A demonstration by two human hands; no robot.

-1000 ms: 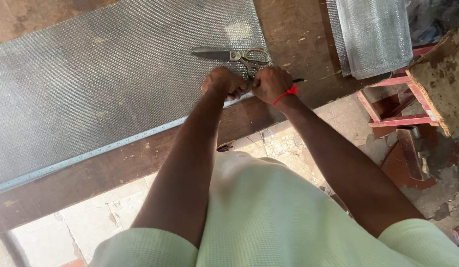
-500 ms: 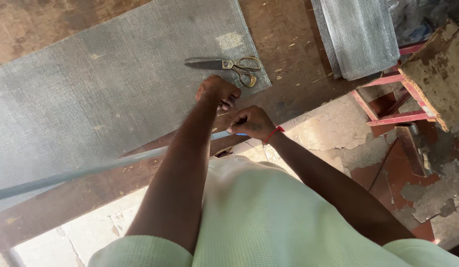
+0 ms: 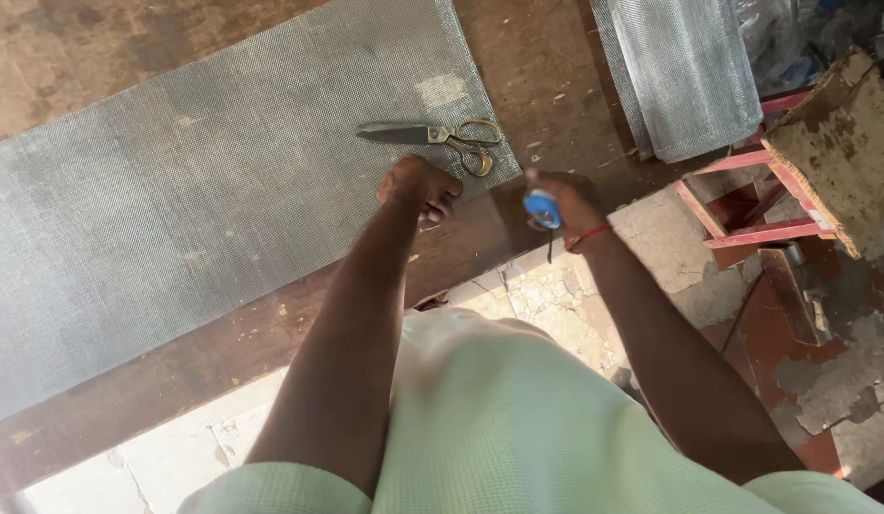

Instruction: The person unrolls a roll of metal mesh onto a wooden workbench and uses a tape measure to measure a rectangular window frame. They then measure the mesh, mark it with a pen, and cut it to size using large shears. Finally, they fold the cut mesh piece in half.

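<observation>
— What lies on the worn brown wooden table [image 3: 556, 67]?
— A grey wire-mesh sheet [image 3: 195, 200]; metal scissors with brass handles [image 3: 432, 135] on its right end. A folded grey mesh piece [image 3: 685, 71] lies far right.

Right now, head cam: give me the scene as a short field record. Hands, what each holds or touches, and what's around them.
left hand: fist pressed on the near edge of the grey mesh sheet
right hand: gripping a small blue tape measure, over the table edge
scissors: closed, lying flat on the mesh just beyond the left hand, untouched
surface: worn wooden table
far right of table: second mesh piece, folded
beside table: red metal frame
</observation>
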